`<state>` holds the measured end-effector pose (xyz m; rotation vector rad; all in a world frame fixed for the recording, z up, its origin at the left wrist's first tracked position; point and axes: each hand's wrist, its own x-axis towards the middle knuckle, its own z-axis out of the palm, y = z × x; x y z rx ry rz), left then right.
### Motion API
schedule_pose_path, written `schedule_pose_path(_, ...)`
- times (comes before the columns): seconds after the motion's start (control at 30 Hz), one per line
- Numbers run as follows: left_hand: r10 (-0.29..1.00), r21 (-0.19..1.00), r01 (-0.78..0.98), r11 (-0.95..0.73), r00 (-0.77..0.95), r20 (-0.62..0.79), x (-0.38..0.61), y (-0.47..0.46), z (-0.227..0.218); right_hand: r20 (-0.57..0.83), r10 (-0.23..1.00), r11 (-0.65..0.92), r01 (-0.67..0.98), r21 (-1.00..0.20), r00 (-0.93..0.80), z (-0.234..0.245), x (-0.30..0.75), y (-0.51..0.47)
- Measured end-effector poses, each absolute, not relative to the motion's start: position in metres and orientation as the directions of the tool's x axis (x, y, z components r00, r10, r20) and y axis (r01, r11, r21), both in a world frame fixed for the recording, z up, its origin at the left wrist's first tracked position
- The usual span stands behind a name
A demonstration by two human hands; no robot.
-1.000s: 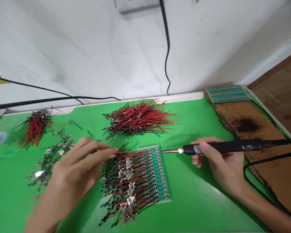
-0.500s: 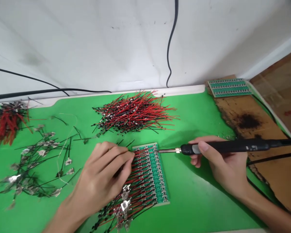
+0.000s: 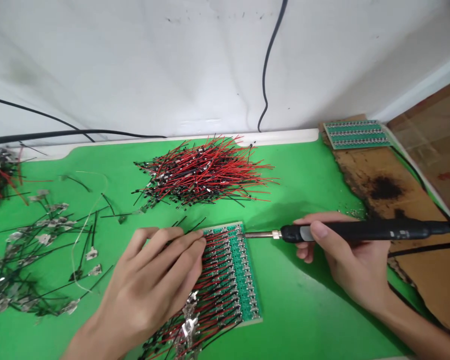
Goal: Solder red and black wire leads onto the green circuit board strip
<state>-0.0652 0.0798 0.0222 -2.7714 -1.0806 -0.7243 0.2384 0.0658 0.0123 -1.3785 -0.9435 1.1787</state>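
Left hand (image 3: pixel 150 285) has moved onto the wires (image 3: pixel 221 270) at the board's edge.
Its fingers lie together there, any pinch unclear; the right hand (image 3: pixel 345 255) is clamped on a soldering iron (image 3: pixel 352 231), tip just beside the circuit board (image 3: pixel 243 280), near the desk's (image 3: pixel 303 305) front edge.

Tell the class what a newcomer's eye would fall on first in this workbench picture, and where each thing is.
A big tangle of red and black wires stands out first, heaped towards the back of the green mat. In front of it, the left hand rests at a green circuit board with rows of red wires fanning from it. To the board's right, the right hand holds a soldering iron, its tip beside the board's edge.
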Motion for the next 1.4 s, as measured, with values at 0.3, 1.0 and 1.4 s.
schedule_pose_path(0.3, 0.571, -0.001, 0.63, -0.776, 0.704, 0.422, -0.0683, 0.0766, 0.0242, -0.147, 0.965, -0.148, -0.013, -0.989, 0.216, 0.0126, 0.2383, 0.0662)
schedule_pose_path(1.0, 0.555, 0.01, 0.612, -0.791, 0.71, 0.435, -0.0659, 0.079, 0.0246, -0.129, 0.969, -0.128, -0.017, -0.992, 0.213, 0.0113, 0.2376, 0.0614)
schedule_pose_path(1.4, 0.561, 0.036, 0.611, -0.791, 0.7, 0.442, -0.065, 0.0785, 0.0253, -0.129, 0.969, -0.121, -0.051, -0.991, 0.212, 0.0148, 0.235, 0.0605)
